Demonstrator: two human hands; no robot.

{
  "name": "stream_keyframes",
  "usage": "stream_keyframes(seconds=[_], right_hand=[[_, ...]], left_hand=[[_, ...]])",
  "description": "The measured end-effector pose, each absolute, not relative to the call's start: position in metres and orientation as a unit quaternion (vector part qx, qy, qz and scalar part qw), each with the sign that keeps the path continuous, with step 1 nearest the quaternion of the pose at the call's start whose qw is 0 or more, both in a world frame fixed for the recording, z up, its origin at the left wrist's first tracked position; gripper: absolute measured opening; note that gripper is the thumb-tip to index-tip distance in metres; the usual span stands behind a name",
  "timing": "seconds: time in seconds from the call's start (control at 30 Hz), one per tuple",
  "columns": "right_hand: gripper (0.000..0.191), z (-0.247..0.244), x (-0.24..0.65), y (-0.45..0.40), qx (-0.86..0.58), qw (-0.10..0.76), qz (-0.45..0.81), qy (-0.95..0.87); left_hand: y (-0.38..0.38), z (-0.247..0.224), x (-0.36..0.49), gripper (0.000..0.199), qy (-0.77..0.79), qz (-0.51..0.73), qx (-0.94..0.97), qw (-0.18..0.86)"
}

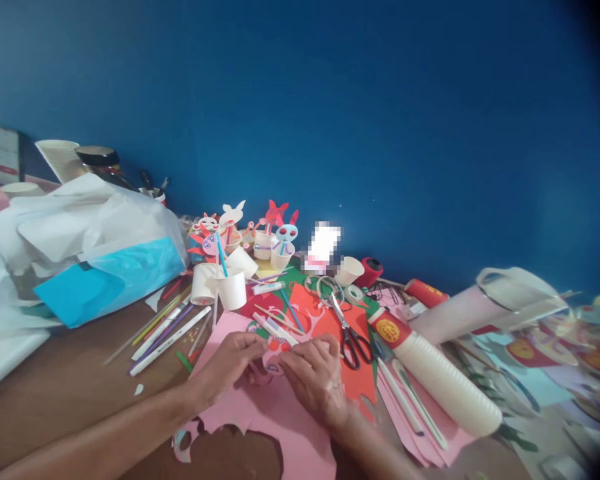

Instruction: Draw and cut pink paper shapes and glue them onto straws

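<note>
Between my two hands is a small pink paper face cutout with red round eyes and a drawn mouth. My left hand pinches its left edge between thumb and fingers. The fingers of my right hand are closed on its right side, covering part of it. Below lies a large pink paper sheet with pieces cut out of it. White markers lie just behind the cutout. Black-handled scissors rest on orange paper to the right of my right hand.
White paper cups stand behind, several holding paper animal faces on straws. Markers and straws lie at left beside a plastic bag with blue paper. A long cup stack lies at right. A lit phone leans near the blue wall.
</note>
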State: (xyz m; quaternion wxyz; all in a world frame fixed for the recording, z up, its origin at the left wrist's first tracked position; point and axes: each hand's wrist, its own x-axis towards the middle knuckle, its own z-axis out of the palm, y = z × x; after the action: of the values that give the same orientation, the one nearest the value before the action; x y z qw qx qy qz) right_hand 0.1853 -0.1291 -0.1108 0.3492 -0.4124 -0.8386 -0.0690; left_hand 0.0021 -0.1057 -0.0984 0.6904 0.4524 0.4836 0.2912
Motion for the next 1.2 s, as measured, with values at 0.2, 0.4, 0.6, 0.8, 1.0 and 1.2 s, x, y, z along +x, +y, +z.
stream_keyframes(seconds=[0.2,0.4,0.6,0.8,1.0,1.2], right_hand=[[0.005,-0.108,0.181,-0.127,-0.439,0.337,-0.080,-0.829],[0.011,-0.110,0.179,-0.126,-0.439,0.352,-0.061,-0.824],[0.009,-0.114,0.179,-0.126,-0.436,0.382,-0.014,-0.814],[0.017,-0.108,0.177,-0.126,-0.461,0.394,-0.029,-0.794],[0.017,-0.102,0.176,-0.128,-0.475,0.446,0.097,-0.753],[0.022,-0.103,0.173,-0.127,-0.522,0.457,0.236,-0.680]], left_hand=[[-0.109,-0.099,0.004,0.033,0.486,0.277,0.473,0.681],[-0.111,-0.096,0.004,0.035,0.476,0.280,0.511,0.659],[-0.114,-0.092,0.008,0.034,0.475,0.288,0.541,0.632],[-0.115,-0.093,0.009,0.035,0.488,0.289,0.521,0.639],[-0.113,-0.088,0.009,0.032,0.488,0.286,0.518,0.642],[-0.115,-0.088,0.010,0.029,0.501,0.292,0.510,0.635]])
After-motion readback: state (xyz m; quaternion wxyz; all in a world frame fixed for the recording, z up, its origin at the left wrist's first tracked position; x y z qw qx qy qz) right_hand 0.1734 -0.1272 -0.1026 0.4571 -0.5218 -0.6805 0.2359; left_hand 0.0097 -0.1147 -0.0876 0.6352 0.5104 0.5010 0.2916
